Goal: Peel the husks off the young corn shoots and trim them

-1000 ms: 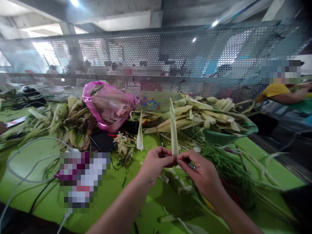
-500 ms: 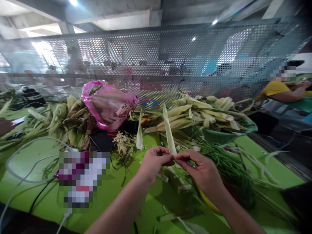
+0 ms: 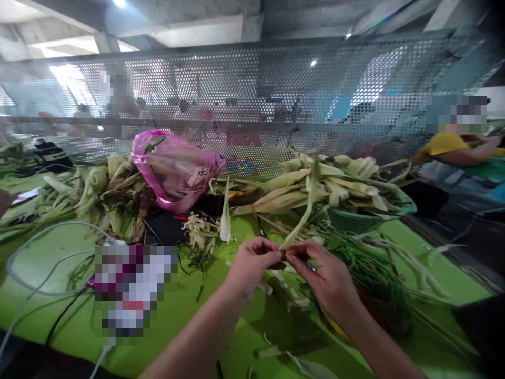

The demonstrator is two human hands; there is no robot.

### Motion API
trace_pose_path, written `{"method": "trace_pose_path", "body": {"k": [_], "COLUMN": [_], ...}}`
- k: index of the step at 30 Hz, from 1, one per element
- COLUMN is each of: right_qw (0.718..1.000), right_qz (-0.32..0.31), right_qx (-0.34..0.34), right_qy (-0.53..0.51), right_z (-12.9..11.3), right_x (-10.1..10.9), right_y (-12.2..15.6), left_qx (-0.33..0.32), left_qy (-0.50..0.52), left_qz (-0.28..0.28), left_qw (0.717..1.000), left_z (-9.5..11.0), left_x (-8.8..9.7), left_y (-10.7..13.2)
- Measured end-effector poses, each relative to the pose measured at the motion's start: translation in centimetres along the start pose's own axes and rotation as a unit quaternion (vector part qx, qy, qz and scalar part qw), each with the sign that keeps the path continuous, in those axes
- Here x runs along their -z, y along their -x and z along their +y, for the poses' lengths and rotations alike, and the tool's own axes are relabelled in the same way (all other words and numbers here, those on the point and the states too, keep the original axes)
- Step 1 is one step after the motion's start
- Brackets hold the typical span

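Observation:
A long pale corn husk strip (image 3: pixel 303 221) rises from between my two hands, leaning to the right and curling near its tip. My left hand (image 3: pixel 256 263) pinches its lower end between thumb and fingers. Right beside it, my right hand (image 3: pixel 321 271) pinches the same end, fingertips almost touching the left ones. A small shiny bit shows by the right fingers; what it is I cannot make out. Another husk piece (image 3: pixel 225 221) stands upright beyond my left hand, near a bundle of trimmed husk pieces (image 3: pixel 199 234). Cut husk scraps (image 3: pixel 298 305) lie beneath my hands.
Piled husks fill a green basket (image 3: pixel 355 221) at the right, with green strands (image 3: pixel 374 279) before it. A pink plastic bag (image 3: pixel 177 168), black box (image 3: pixel 163 229) and cables (image 3: pixel 39 231) lie leftward on the green table (image 3: pixel 189 326). Behind stands a perforated metal screen (image 3: pixel 236 79); a person (image 3: pixel 453 147) sits right.
The husk strip has turned in my fingers: it stood upright, leaning left with its broad face showing, and now tilts right with its edge showing. Both hands stay nearly in place.

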State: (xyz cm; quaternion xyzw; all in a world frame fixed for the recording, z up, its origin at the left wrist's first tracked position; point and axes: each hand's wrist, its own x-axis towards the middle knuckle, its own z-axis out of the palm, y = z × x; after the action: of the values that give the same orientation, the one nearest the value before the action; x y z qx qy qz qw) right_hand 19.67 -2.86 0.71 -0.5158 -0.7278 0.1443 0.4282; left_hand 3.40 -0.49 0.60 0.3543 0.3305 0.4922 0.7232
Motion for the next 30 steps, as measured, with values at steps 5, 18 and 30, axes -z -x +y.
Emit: {"method": "trace_pose_path", "body": {"k": [5, 18, 30], "right_qw": [0.997, 0.999, 0.993], "right_qz": [0.001, 0.001, 0.014], "right_qx": [-0.049, -0.003, -0.074], "right_qy": [-0.055, -0.052, -0.089], "right_z": [-0.25, 0.03, 0.11], "right_x": [-0.09, 0.11, -0.29], "right_y": [0.21, -0.08, 0.29], "left_qx": [-0.022, 0.035, 0.033], "left_qy": [-0.029, 0.018, 0.027], "left_qz": [-0.021, 0.02, -0.001], "left_qw": [0.999, 0.999, 0.999], "left_z": [-0.18, -0.22, -0.7], "left_x": [-0.04, -0.01, -0.17], "left_y": [-0.15, -0.06, 0.08]}}
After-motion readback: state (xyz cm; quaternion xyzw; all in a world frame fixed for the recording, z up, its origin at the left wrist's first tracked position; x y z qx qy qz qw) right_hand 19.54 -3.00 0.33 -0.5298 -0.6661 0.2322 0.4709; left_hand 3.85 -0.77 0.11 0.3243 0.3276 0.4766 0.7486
